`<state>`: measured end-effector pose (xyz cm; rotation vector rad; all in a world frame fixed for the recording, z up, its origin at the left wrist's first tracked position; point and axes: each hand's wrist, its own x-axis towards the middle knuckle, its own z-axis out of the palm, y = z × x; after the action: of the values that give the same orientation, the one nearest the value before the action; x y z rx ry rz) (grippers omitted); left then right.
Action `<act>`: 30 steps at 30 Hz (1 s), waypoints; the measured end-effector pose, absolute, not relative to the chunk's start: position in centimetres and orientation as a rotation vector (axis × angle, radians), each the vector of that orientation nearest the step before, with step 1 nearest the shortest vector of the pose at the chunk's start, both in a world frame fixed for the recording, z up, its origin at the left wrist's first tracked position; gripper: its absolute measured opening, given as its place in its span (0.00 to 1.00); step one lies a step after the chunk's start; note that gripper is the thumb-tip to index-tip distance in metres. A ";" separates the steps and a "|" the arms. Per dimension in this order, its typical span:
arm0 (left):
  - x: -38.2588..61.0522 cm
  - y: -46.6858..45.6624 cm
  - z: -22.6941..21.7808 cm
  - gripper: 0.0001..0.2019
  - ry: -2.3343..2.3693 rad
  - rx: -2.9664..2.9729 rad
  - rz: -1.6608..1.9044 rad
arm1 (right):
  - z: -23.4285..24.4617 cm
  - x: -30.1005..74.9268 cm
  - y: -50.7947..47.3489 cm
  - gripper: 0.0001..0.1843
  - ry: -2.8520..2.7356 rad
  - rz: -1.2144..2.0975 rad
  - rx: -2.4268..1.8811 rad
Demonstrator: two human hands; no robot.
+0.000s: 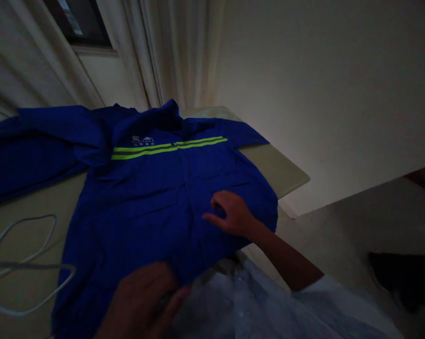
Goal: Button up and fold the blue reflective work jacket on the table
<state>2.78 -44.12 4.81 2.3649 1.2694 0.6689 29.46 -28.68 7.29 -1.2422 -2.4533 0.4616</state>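
Closest to me, my left hand (138,299) is over the near hem of the blue jacket (156,188), blurred, its thumb set apart from bent fingers; a dark patch shows between them, and I cannot tell how far they are open or whether they have hold of anything. Just beside the hem, on my side, is the pale clothing (212,310) I wear. To the left of the jacket's lower part, a white cord (21,263) lies in loose loops, one loop reaching the jacket's edge.

A little farther up, my right hand (235,216) is over the right half of the jacket, below its pocket flap. Those fingers are curled, with the thumb held apart so that a gap shows, and I see nothing in their hold; whether they touch the cloth I cannot tell.

The jacket itself lies spread on a pale table (285,172), hem toward me and collar away, one sleeve stretched out on the right, more blue cloth running off to the left. Across its chest goes a yellow-green stripe (145,150), with white print (142,140) just above. Well apart from the jacket, to the right, a dark thing I cannot make out (406,275) is by the floor (325,230). Beyond the collar hang pale curtains (184,52), a dark window (83,26) between them, and to the right of those, behind the jacket, stands a plain wall (311,84)
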 end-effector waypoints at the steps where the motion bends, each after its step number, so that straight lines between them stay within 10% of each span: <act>1: 3.9 -43.2 4.3 0.09 1.350 2.406 0.645 | 7.5 29.3 -30.4 0.20 -2.502 0.497 -1.282; 20: 4.8 -39.7 5.1 0.11 1.292 2.502 0.345 | 9.5 33.9 -30.9 0.12 -2.045 1.227 -1.276; 30: 1.8 -31.7 8.0 0.16 1.237 2.682 0.022 | 9.1 25.4 -26.3 0.24 -2.529 0.646 -1.456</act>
<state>1.75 -31.69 8.01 2.6821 1.2369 0.0224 25.44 -26.34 9.09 -1.4562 -2.5287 0.6462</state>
